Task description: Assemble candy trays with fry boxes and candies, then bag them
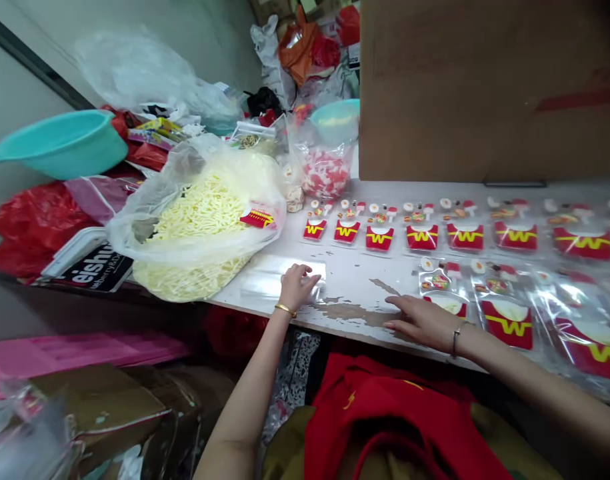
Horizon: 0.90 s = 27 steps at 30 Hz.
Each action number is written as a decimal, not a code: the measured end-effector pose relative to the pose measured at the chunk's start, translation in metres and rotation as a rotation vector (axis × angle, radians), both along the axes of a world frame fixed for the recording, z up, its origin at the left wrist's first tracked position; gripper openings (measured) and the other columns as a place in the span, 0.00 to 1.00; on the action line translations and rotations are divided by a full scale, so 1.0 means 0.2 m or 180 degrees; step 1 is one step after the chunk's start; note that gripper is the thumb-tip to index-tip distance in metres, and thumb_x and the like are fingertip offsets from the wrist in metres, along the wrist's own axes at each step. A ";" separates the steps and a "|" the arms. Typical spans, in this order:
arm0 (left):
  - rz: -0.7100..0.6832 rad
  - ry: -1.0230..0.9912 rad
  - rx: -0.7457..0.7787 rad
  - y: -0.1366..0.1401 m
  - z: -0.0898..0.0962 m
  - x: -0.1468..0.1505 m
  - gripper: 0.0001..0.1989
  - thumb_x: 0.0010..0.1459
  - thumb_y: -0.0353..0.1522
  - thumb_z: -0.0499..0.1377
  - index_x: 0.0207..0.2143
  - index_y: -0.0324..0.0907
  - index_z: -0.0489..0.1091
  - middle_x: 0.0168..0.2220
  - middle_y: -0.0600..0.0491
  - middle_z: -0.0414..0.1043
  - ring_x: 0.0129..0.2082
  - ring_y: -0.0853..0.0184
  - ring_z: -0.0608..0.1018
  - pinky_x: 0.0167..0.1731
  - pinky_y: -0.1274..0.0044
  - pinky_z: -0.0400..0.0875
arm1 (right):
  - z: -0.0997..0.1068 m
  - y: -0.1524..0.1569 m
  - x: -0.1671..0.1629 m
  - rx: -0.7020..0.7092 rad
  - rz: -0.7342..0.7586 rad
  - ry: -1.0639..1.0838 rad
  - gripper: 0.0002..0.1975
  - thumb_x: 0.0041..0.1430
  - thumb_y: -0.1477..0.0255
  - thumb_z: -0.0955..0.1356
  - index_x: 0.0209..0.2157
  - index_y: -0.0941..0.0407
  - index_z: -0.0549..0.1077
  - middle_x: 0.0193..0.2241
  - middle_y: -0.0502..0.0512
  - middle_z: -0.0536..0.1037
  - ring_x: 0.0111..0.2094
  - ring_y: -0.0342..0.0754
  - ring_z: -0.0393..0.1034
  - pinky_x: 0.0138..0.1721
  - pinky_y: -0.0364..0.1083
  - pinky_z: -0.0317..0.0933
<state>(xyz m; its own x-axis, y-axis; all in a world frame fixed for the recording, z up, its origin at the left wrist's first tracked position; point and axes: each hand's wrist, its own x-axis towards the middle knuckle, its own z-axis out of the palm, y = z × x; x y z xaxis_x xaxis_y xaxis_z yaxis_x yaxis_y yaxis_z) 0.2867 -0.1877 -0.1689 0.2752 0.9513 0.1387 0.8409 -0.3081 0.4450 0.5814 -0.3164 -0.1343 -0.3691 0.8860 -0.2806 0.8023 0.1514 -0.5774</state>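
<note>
My left hand (297,289), with a gold bangle at the wrist, rests over flat clear plastic bags (265,275) near the table's front edge. Its fingers are slightly bent and apart, and no held thing shows between them. To the right, my right hand (419,321) is just above the worn table edge, fingers stretched out with nothing in them. Beside it lies a clear packet holding a red fries box with a yellow W (507,325). More such packets (422,237) form a row behind, each with small toy food pieces.
An open plastic bag of pale yellow strips (199,207) stands at left, a red card (257,216) on it. Behind are a bag of pink-and-white pieces (326,173) and a turquoise basin (59,143). A large cardboard box (485,87) borders the back right.
</note>
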 end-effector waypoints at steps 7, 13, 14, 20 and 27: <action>0.0270 0.0229 0.0012 0.01 -0.09 0.02 0.06 0.58 0.35 0.55 0.31 0.42 0.66 0.31 0.52 0.69 0.34 0.65 0.70 0.35 0.74 0.58 | 0.03 0.07 0.09 0.0231 0.0519 0.0116 0.39 0.52 0.48 0.64 0.61 0.53 0.56 0.59 0.63 0.60 0.58 0.58 0.56 0.55 0.55 0.56; -0.0076 -0.0180 -0.0189 -0.05 -0.04 0.06 0.08 0.59 0.35 0.53 0.29 0.41 0.66 0.30 0.54 0.70 0.32 0.68 0.70 0.34 0.75 0.58 | -0.04 0.09 0.41 0.0902 0.1349 -0.0989 0.62 0.29 0.50 0.74 0.65 0.55 0.47 0.65 0.66 0.46 0.64 0.69 0.32 0.59 0.69 0.26; -0.0201 -0.0255 -0.0229 -0.08 -0.04 0.09 0.09 0.59 0.35 0.53 0.29 0.41 0.66 0.30 0.54 0.69 0.32 0.68 0.70 0.34 0.75 0.58 | -0.05 0.12 0.42 0.0879 0.1518 -0.1004 0.61 0.30 0.50 0.74 0.64 0.55 0.49 0.65 0.66 0.46 0.64 0.68 0.33 0.59 0.68 0.26; -0.0584 -0.0307 -0.0399 -0.20 -0.02 0.23 0.09 0.59 0.36 0.54 0.28 0.42 0.67 0.28 0.55 0.70 0.33 0.68 0.71 0.35 0.74 0.57 | -0.01 0.29 0.33 0.0728 0.1968 -0.0750 0.51 0.39 0.48 0.71 0.62 0.55 0.55 0.62 0.68 0.54 0.63 0.67 0.42 0.59 0.66 0.31; -0.0526 -0.0299 -0.0514 -0.21 -0.04 0.24 0.10 0.59 0.37 0.54 0.27 0.42 0.67 0.28 0.56 0.70 0.33 0.68 0.71 0.38 0.73 0.55 | 0.00 0.27 0.45 0.0606 0.1926 -0.0614 0.55 0.35 0.53 0.74 0.63 0.50 0.51 0.65 0.60 0.47 0.64 0.66 0.36 0.60 0.66 0.30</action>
<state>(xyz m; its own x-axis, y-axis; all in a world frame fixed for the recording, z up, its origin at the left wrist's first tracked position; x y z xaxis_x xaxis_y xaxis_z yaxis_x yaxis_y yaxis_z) 0.3341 -0.2301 -0.1774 0.4220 0.9064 0.0209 0.7376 -0.3566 0.5733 0.6712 -0.2624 -0.1349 -0.7761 0.5788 -0.2504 0.6300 0.6931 -0.3504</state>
